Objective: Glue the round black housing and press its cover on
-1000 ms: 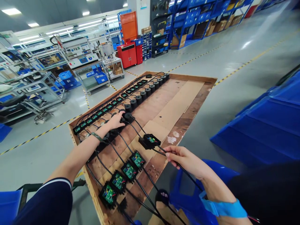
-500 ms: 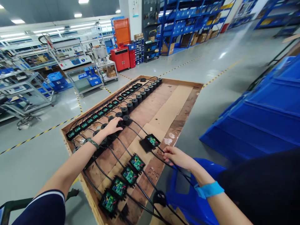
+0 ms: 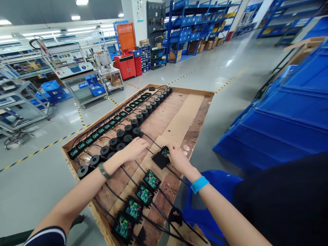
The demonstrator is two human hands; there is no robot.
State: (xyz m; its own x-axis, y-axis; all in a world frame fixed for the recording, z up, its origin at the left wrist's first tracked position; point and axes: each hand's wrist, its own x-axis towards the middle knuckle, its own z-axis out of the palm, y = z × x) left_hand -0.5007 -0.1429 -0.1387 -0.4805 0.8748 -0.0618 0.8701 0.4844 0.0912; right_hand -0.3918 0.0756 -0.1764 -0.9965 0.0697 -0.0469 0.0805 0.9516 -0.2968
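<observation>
My right hand (image 3: 177, 159) is closed on the right edge of a small open black box (image 3: 161, 159) with a green circuit board inside, and its fingers hide part of the board. My left hand (image 3: 137, 149) is to the left of this box, fingers curled over a black cable (image 3: 151, 150) that runs to it; the fingertips are partly hidden. Just beyond the left hand stands a black cylinder (image 3: 136, 131), wired to the same box. Nearer me, several similar boxes with green boards (image 3: 151, 180) lie in a slanting row, cables trailing from both ends.
A wooden tray (image 3: 188, 91) with raised edges carries everything, with cardboard strips (image 3: 184, 114) on its floor. Along its left side run rows of black cylinders (image 3: 105, 151) and boxed boards (image 3: 101, 130). A blue stool (image 3: 205, 218) and large blue panels (image 3: 276, 112) stand to the right.
My left hand has left the black cylinders and moved right onto the cable. My right hand has gone from the cables below the box up to the box's edge.
</observation>
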